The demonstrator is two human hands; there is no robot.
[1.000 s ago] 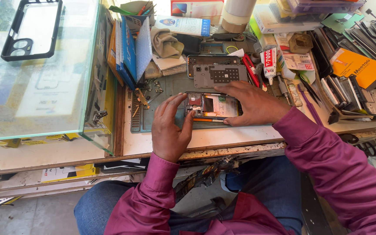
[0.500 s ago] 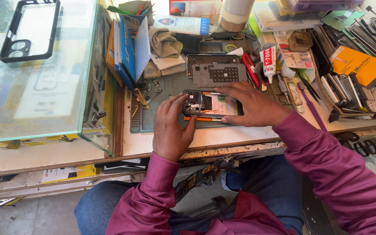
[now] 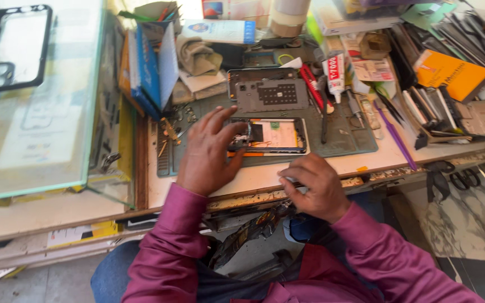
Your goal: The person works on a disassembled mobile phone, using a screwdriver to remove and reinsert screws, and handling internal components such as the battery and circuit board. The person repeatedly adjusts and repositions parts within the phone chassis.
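Note:
An opened phone [image 3: 273,135] with its inner parts showing lies on a green work mat [image 3: 343,140]. My left hand [image 3: 209,151] rests on the phone's left end, fingers spread over it and pressing it down. My right hand [image 3: 312,185] is at the table's front edge, below the phone, with its fingers curled; whether they pinch a small part I cannot tell. A grey phone back panel [image 3: 268,92] lies just behind the opened phone.
A glass counter [image 3: 35,106] with a black phone case [image 3: 9,47] stands at the left. Blue boxes [image 3: 150,70], a glue tube [image 3: 335,70], red tool [image 3: 312,84], tweezers, an orange packet [image 3: 450,73] and scissors [image 3: 464,178] crowd the bench.
My right hand has left the phone and pulled back to the table's front edge. The phone now lies flat on the mat under my left hand.

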